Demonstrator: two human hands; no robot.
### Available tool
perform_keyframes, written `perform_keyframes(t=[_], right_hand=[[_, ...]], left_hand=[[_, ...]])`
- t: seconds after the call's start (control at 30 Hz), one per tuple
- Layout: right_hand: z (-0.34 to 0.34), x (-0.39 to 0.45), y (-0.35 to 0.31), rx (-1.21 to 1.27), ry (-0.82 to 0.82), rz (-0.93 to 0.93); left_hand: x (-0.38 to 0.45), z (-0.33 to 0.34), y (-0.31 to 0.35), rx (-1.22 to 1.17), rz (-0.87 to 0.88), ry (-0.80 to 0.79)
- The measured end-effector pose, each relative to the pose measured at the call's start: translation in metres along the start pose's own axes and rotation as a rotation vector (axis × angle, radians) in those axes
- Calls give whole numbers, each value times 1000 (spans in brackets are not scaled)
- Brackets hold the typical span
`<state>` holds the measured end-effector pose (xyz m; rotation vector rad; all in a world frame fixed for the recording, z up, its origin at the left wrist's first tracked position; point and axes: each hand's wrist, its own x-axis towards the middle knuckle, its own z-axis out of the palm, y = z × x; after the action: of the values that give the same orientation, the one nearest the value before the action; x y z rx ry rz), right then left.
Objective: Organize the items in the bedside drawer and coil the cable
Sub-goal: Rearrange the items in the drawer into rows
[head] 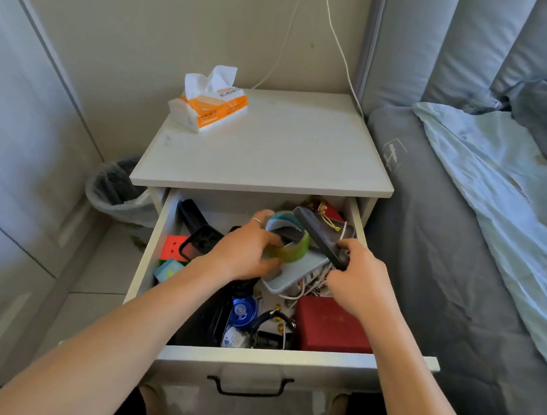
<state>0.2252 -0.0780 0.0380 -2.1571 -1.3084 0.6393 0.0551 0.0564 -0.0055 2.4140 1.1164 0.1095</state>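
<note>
Head view looked straight down into the open bedside drawer (294, 360), pulled well out from under the nightstand top (272, 148). Inside it was a jumble. Near the middle the left hand (242, 251) had its fingers curled around a green and yellow ring-shaped roll (291, 247), seemingly tape, apparently lifting it clear of the small white tray (294, 275) beneath. Just beside it, the right hand (359, 280) pinched the near end of a dark flat case (323, 237), tilted up towards the back, probably to free what lay under it. A tangle of pale cable (314, 281) spilled from beside the tray, still uncoiled; I judged that part of the job not yet begun.

Outward from there: a red box (330, 324) sat at the front right corner, a blue round cap (242, 310) and dark clutter at the front middle, a phone case (199, 239) and a red cube (174, 247) towards the left wall. Little free floor showed in the drawer, so sorting would likely need things lifted out. The nightstand top offered room, with only a tissue pack (209, 103) at its far left corner. A lined bin (119, 188) stood left, the bed (464, 265) close right.
</note>
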Motion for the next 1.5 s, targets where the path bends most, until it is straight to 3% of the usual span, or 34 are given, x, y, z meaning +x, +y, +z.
perform_keyframes(t=[0.13,0.3,0.4,0.47,0.53,0.7,0.97,1.1,1.3,1.4,1.5], right_hand=[[-5,-4,3,20,23,0],[0,-7,-1,28,20,-57],[8,-5,-10,-55,-25,-134],[13,-2,-16,-133,-62,-173],[18,4,-21,-211,-88,-193],[30,24,-30,-323,-102,-218],[37,37,-37,-277,-83,-222],[38,31,-34,-278,-113,-218],[37,22,-31,-336,-128,-236],[38,24,-30,-397,-116,-261],[39,33,-33,-451,-116,-295]], left_hand=[[-31,-13,5,-61,23,75],[-73,-30,12,-192,93,-186],[-62,-35,-1,-221,-13,-5],[-47,-36,-25,-137,-122,89],[-32,-39,-52,54,-138,73],[2,-52,-89,588,-162,-211],[16,-64,-72,692,-320,-458],[8,-59,-55,577,-353,-505],[-12,-56,-51,331,-319,-372],[-23,-55,-61,140,-333,-245],[-33,-54,-75,-296,-317,-6]])
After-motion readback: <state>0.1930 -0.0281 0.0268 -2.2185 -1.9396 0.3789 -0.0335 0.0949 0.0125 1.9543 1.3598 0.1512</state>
